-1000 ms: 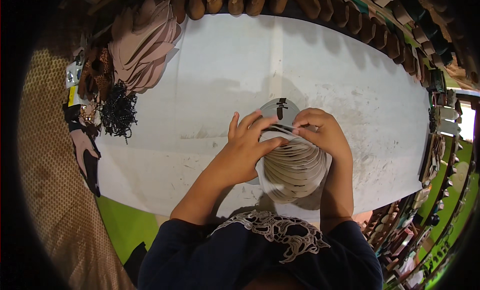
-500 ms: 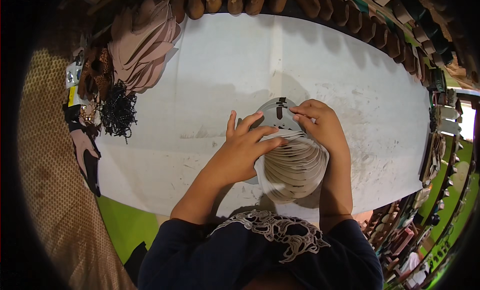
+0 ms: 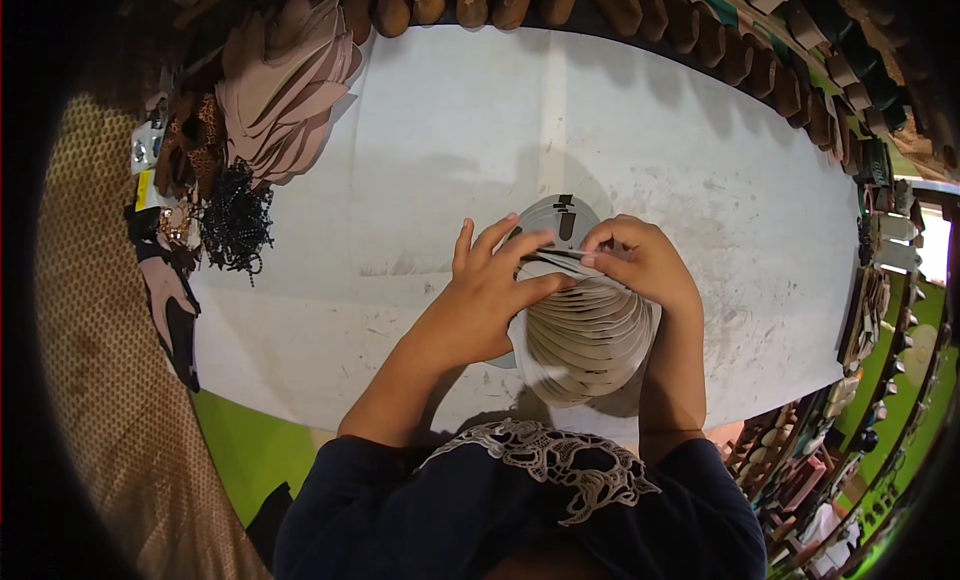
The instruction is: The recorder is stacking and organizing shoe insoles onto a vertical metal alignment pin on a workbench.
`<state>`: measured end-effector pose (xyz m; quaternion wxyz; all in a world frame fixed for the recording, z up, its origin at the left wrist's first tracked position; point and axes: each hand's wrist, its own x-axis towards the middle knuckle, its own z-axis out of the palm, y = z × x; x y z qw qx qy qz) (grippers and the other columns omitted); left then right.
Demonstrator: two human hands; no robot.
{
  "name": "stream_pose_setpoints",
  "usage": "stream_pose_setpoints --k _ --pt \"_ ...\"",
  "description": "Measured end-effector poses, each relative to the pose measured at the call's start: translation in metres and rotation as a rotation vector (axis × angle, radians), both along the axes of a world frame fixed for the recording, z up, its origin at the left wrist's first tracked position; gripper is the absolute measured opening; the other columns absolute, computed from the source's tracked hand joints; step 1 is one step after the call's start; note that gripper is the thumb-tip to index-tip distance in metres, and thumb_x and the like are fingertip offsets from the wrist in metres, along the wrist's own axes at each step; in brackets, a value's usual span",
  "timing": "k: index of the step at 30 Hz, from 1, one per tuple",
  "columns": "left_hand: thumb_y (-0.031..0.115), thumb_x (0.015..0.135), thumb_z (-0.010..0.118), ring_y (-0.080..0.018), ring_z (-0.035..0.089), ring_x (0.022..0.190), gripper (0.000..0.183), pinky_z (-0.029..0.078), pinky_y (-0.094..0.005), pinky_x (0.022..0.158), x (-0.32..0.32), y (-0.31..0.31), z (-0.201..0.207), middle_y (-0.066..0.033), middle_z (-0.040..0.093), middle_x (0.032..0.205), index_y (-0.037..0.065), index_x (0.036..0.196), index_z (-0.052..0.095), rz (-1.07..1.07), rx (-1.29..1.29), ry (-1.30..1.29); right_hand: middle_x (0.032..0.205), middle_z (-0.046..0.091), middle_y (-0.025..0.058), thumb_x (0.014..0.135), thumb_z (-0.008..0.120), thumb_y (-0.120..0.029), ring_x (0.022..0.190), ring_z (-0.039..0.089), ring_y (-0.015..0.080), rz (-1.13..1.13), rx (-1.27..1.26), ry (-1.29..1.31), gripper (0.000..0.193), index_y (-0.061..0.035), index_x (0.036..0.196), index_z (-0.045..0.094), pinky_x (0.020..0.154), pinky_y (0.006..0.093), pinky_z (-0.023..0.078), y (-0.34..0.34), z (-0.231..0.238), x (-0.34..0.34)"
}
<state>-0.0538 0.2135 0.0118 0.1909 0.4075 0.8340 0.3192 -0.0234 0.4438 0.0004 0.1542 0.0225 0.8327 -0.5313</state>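
Observation:
A fanned stack of thin, pale grey-beige sheet pieces [image 3: 590, 345] with curved edges lies in front of me. My left hand [image 3: 497, 278] bears on its far left end, thumb on top and forefinger along the far edge, the other fingers spread. With thumb and forefinger, my right hand [image 3: 637, 260] pinches the far edge of a piece, which is lifted slightly from the others. Beyond and partly under the stack is a grey rounded plate [image 3: 535, 216] with black markings. My fingers hide part of the far edge.
The work lies on a white-covered table [image 3: 430, 100]. Pinkish-beige cut pieces [image 3: 285, 100] are piled at the far left, beside a tangle of black beaded trim [image 3: 238, 220]. Brown shoe lasts [image 3: 475, 2] line the far edge. Crowded shelves [image 3: 890, 380] stand to the right.
My right hand has drawn slightly nearer, from over the grey plate to the stack's far edge, where it now pinches a piece. My left hand has shifted only a little.

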Motion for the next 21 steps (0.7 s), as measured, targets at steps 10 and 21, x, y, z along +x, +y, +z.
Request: stream_pose_setpoints --k 10,21 --pt "-0.009 0.056 0.063 -0.032 0.031 0.132 0.067 0.007 -0.0645 0.106 -0.002 0.0 0.0 0.0021 0.054 0.123 0.025 0.113 0.062 -0.039 -0.017 -0.005 0.083 0.062 0.0051 0.083 0.063 -0.01 0.076 0.055 0.0144 -0.151 0.027 0.08 0.018 -0.0032 0.099 0.068 0.069 0.0272 0.043 0.004 -0.008 -0.005" --pt "-0.011 0.056 0.061 -0.0316 0.032 0.131 0.07 0.006 -0.0631 0.107 -0.001 0.0 0.0 0.0021 0.054 0.123 0.026 0.115 0.062 -0.032 -0.003 -0.019 0.08 0.062 0.0043 0.075 0.071 -0.007 0.073 0.053 0.014 -0.196 0.093 0.147 0.015 -0.0047 0.089 0.068 0.065 0.0267 0.043 -0.006 -0.009 0.0"
